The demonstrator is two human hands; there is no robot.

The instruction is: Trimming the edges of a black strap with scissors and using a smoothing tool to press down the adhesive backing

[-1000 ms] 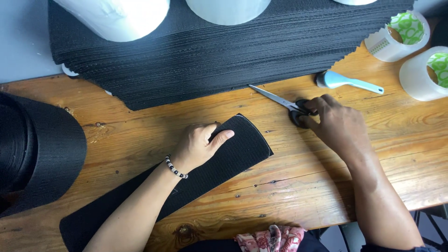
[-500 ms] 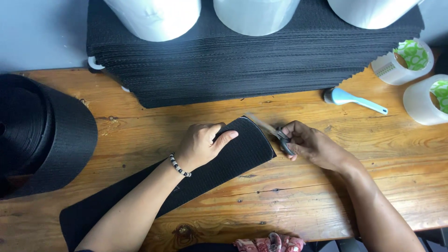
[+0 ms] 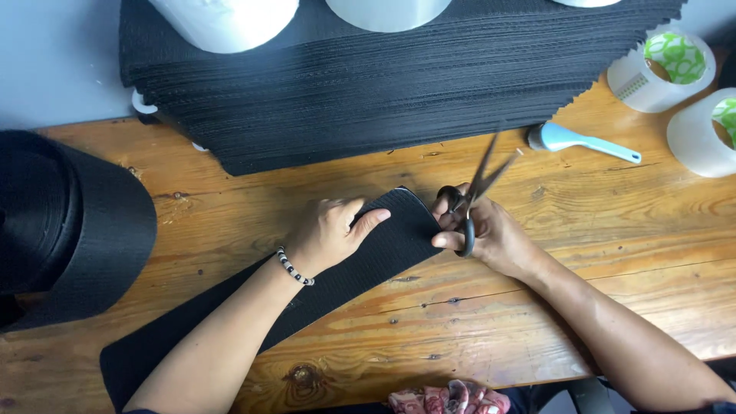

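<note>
1. Right hand (image 3: 491,234) now has the scissors (image 3: 474,192) fully in grip, fingers threaded through the black handle loops and clamped on them; a second ago that hand was only reaching for them where they lay on the bench at 2 o'clock of the strip's end.
2. Scissors are lifted off the bench, blades apart and blurred, tips pointing to 1 o'clock, handles just beside the rounded end of the black strip (image 3: 383,245).
3. Left hand (image 3: 330,234) has not shifted: flat on the black strip, fingers together and pressed down, thumb stretched toward 3 o'clock. A beaded bracelet (image 3: 294,267) sits on that wrist.
4. Black strip lies diagonally on the wooden bench (image 3: 537,322), running from 7 o'clock up to its rounded end at centre, same lie as before.
5. Meaning: the pick-up is done and the tool has come to the strip's end; blades not yet on the material, cannot tell any cut started.
6. Around: stack of black sheets (image 3: 399,84) at 12 o'clock, black roll (image 3: 69,230) at 9 o'clock, blue-handled tool (image 3: 583,140) and two tape rolls (image 3: 663,69) at 2 o'clock, well apart from the hands.
</note>
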